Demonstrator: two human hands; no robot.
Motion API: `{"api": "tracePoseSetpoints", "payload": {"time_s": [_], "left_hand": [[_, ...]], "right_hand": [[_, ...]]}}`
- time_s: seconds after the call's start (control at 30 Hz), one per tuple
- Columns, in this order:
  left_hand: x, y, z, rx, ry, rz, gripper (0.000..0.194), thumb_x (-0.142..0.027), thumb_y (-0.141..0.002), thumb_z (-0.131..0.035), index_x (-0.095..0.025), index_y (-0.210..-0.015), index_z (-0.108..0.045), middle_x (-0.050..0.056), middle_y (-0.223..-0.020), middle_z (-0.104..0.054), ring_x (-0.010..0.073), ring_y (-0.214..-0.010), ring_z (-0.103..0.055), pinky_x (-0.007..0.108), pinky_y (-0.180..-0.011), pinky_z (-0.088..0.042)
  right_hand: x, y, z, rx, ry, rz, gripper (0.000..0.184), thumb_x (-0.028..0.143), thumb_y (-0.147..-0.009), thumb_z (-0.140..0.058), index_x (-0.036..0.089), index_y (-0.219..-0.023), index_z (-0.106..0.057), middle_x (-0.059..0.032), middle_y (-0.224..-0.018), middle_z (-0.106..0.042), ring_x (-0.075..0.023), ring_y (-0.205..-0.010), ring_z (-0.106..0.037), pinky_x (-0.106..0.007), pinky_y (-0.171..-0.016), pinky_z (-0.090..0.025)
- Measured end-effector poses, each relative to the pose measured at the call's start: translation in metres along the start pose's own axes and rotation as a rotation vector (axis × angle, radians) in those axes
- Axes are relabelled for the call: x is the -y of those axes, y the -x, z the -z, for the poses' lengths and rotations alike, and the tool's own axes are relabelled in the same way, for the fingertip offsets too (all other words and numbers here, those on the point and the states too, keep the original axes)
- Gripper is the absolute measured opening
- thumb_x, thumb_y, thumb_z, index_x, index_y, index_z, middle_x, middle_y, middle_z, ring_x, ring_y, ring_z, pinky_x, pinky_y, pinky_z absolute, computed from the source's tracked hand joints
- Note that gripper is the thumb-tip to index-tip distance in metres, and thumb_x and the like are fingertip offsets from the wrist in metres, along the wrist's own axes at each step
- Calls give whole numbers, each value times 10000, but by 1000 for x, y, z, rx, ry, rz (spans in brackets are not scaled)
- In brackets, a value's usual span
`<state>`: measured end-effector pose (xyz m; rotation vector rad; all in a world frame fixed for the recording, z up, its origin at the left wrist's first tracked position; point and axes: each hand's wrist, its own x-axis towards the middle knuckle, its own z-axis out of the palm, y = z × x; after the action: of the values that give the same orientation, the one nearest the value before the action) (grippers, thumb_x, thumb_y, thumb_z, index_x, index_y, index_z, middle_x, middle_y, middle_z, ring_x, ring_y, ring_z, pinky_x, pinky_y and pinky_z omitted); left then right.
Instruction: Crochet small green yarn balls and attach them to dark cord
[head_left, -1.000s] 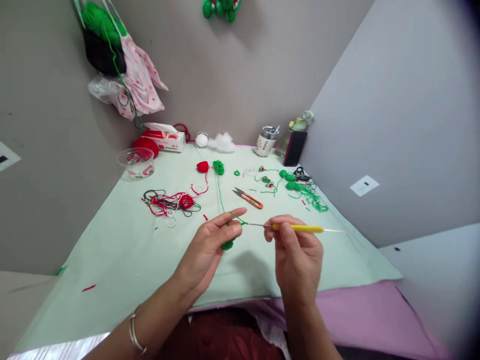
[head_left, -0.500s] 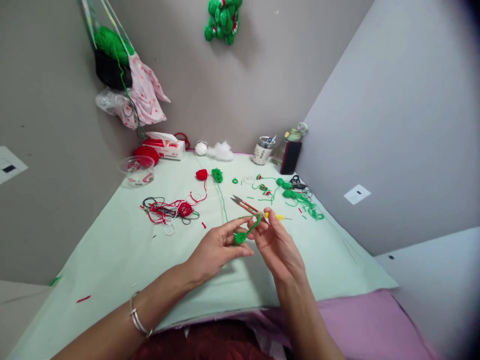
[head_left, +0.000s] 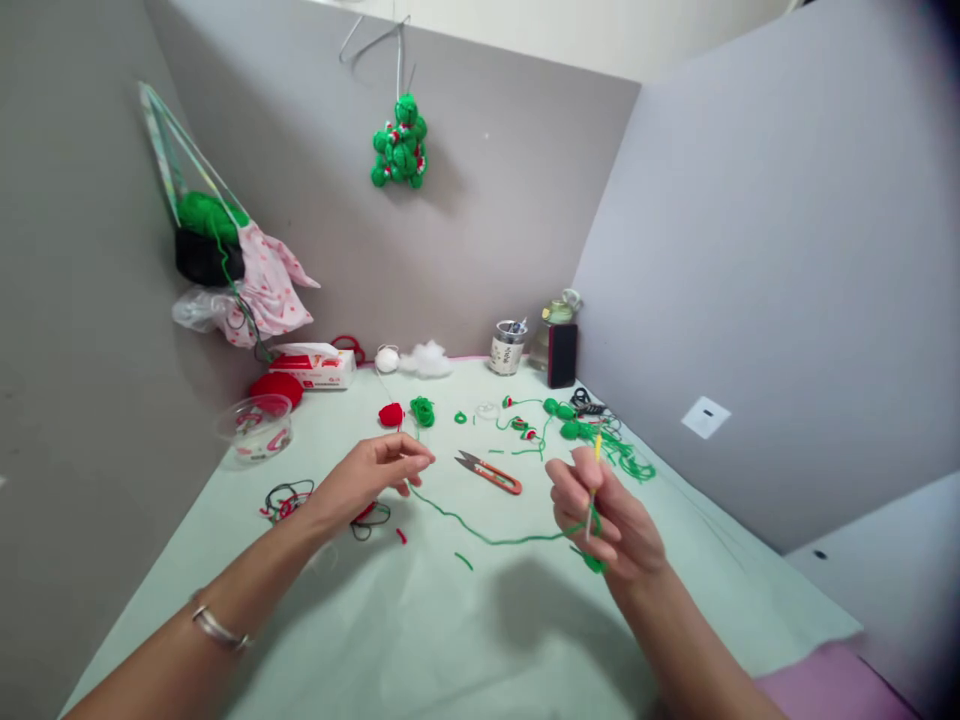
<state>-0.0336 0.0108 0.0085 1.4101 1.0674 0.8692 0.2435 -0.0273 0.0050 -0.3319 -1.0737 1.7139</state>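
My right hand (head_left: 611, 515) is closed around a crochet hook (head_left: 598, 450) with a yellow handle, held nearly upright. A small green crocheted piece (head_left: 592, 562) hangs under its fingers, partly hidden by them. From there a strand of green yarn (head_left: 491, 541) sags across to my left hand (head_left: 375, 472), whose fingers are pinched on it. Between the hands, thread snips (head_left: 489, 472) with orange handles lie on the table. A green yarn ball (head_left: 422, 411) and a red yarn ball (head_left: 391, 414) sit behind my left hand.
Tangled yarn (head_left: 289, 500) lies beneath my left forearm. Along the back stand a tissue box (head_left: 313, 368), white stuffing (head_left: 427, 359), a pen cup (head_left: 508, 348) and a phone (head_left: 562, 356). A plastic tub (head_left: 256, 428) is at left; green crocheted balls (head_left: 559, 408) lie at right.
My hands have moved apart, stretching the green yarn between them. The crocheted piece has passed from my left hand to my right, which now grips the hook. The view has tilted up.
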Motion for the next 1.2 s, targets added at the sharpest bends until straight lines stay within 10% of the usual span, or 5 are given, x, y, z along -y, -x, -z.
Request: {"api": "tracePoseSetpoints", "payload": {"time_s": [0.17, 0.53, 0.73, 0.87, 1.2], "left_hand": [[18, -84, -5, -59, -392, -200, 234, -364, -827, -618, -177, -917, -725, 47, -873, -713, 191, -815, -624, 289, -750, -460], [65, -195, -38, -197, -766, -62, 117, -202, -763, -669, -140, -862, -666, 145, -1032, -688, 277, -990, -627, 353, -858, -440], [42, -150, -53, -147, -504, -117, 181, -271, -834, -630, -163, -980, -624, 16, -775, -650, 149, -719, -609, 261, -694, -470], [12, -79, -63, -54, 177, -115, 261, -362, -754, -748, -157, -860, -626, -21, -680, -595, 109, -582, -563, 255, -632, -468], [-3, 20, -72, -89, 355, -28, 237, -329, -771, -772, -168, -863, -623, -24, -634, -617, 106, -562, -597, 243, -599, -490]], "right_hand": [[-1, -31, 16, 133, -15, -33, 255, 389, -876, -687, 191, -762, -573, 64, -694, -568, 23, -354, -113, -76, -291, -292], [-29, -45, 25, -213, -36, -114, 245, 372, -796, -768, 168, -797, -633, 18, -725, -614, 0, -429, -173, -99, -364, -308], [-13, -51, 32, -561, 174, 126, 283, 415, -767, -787, 153, -827, -698, 45, -615, -523, -22, -444, -288, -142, -414, -385], [-6, -42, 27, -735, 401, 427, 243, 393, -813, -748, 156, -860, -720, -10, -744, -610, -47, -500, -388, -192, -460, -450], [-30, 4, -35, -231, 818, 426, 180, 168, -953, -563, 218, -993, -731, -48, -923, -664, -66, -540, -540, -226, -469, -473]]}}
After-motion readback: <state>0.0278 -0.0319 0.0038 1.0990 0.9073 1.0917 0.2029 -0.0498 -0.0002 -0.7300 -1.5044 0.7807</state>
